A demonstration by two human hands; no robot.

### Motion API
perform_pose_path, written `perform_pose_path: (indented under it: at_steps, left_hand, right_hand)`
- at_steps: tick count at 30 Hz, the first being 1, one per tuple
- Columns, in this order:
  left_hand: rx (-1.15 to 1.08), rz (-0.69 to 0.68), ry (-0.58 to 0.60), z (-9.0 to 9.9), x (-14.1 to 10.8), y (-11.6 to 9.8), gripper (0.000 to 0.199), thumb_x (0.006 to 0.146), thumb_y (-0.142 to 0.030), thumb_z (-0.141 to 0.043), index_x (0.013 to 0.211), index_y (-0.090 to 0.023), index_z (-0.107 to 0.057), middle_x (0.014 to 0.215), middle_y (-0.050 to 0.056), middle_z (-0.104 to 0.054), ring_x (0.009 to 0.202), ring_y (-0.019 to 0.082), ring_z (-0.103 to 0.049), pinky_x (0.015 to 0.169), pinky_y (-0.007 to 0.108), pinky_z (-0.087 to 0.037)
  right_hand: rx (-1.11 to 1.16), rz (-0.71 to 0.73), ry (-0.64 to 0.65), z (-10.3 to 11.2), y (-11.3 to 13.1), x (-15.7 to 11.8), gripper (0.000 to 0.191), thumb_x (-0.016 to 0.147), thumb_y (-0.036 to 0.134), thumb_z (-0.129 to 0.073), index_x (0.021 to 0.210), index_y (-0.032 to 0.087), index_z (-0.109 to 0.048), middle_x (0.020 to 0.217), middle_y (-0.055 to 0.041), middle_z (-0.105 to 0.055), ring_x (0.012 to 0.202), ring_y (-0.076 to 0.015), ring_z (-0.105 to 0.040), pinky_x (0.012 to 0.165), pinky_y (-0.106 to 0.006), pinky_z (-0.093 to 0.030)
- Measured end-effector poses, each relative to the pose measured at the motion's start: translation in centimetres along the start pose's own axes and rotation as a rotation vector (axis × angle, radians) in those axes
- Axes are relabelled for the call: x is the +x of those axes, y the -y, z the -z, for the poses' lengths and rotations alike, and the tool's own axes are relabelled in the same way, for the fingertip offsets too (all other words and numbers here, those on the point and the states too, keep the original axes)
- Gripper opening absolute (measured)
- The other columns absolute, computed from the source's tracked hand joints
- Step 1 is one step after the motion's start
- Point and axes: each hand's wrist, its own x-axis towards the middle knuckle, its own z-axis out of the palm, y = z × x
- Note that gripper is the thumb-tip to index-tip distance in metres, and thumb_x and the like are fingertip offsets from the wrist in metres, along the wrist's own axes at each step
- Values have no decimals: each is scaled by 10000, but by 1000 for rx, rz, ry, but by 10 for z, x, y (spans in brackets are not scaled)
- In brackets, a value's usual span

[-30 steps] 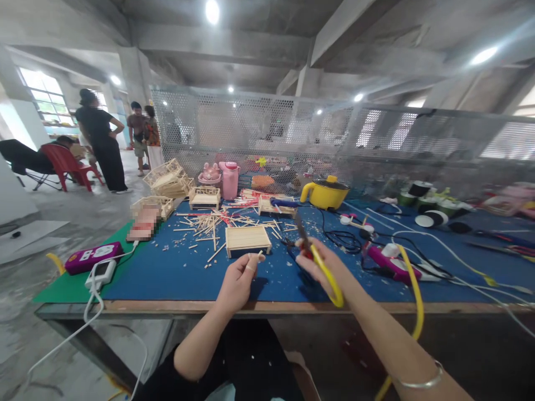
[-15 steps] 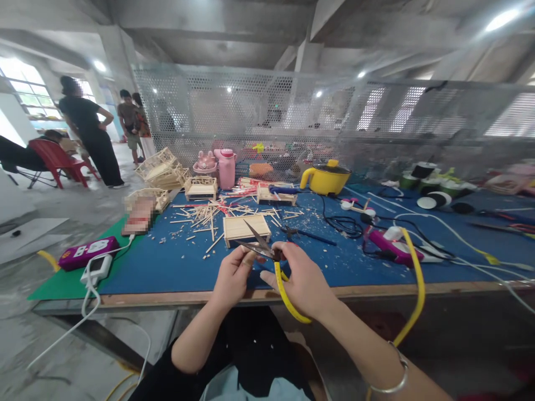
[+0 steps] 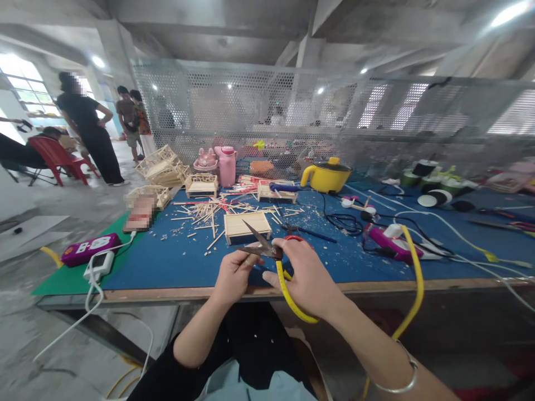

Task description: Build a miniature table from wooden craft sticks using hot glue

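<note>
My right hand (image 3: 307, 273) is wrapped around scissors (image 3: 271, 250) with yellow-covered handles, and their dark blades are spread apart, pointing left. Close to the blades, my left hand (image 3: 229, 278) has its thumb and fingers pinched together; what lies between them is too small to make out. Both hands are above the table's front edge. Just beyond the blades stands a small wooden stick-built piece (image 3: 247, 227) with a slatted top. A red curved part (image 3: 299, 240) shows behind my right fingers.
Loose wooden sticks (image 3: 209, 214) and chips litter the blue tabletop (image 3: 154, 273). Pliers (image 3: 311, 234) lie to the right, near a black cord (image 3: 345, 223). A yellow pot (image 3: 330, 175), a pink bottle (image 3: 227, 167) and more wooden pieces (image 3: 201, 185) stand behind. A phone (image 3: 141, 213) is on the left.
My right hand and the scissors have shifted slightly right, and more of the red part shows behind the fingers. The blades remain spread and my left hand stays pinched.
</note>
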Motion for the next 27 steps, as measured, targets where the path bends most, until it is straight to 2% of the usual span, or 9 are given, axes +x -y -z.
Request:
perform_pose_path:
  at_steps: [5, 8, 15, 21, 27]
  left_hand:
    - [-26, -21, 29, 0, 0, 0, 282, 877, -359, -516, 738, -157, -655, 706, 15, -647, 724, 148, -577, 747, 248, -445]
    - [-19, -31, 39, 1, 0, 1, 308, 883, -359, -508, 693, -155, -639, 715, 18, -648, 735, 148, -578, 757, 248, -443]
    - [-66, 7, 19, 1, -1, 2, 291, 836, -369, -576, 674, -153, -686, 772, 45, -724, 793, 189, -646, 764, 264, -474]
    - [-47, 11, -1, 1, -1, 0, 271, 827, -356, -588, 681, -156, -700, 760, 35, -735, 776, 183, -659, 751, 255, -481]
    - [-26, -25, 15, 1, -2, -1, 286, 839, -369, -573, 712, -145, -697, 720, 30, -702, 719, 169, -619, 718, 259, -470]
  right_hand:
    - [-9, 13, -10, -1, -2, -1, 546, 756, 392, -635, 1225, 144, -505, 1128, -126, -603, 1027, -296, -505, 910, -465, -389]
    - [-2, 15, -8, -1, -2, 0, 549, 751, 401, -638, 1222, 153, -504, 1134, -122, -601, 1033, -297, -504, 913, -468, -383]
    - [27, 21, 12, -1, -2, 0, 524, 749, 405, -650, 1198, 180, -502, 1127, -108, -601, 1024, -285, -504, 900, -468, -386]
    - [114, 17, 41, -2, -3, -1, 516, 748, 410, -668, 1189, 197, -504, 1132, -99, -600, 1045, -266, -517, 922, -449, -404]
    - [165, 20, -3, -14, -2, -3, 378, 829, 354, -572, 1149, 155, -547, 1097, -120, -623, 1036, -252, -563, 917, -401, -440]
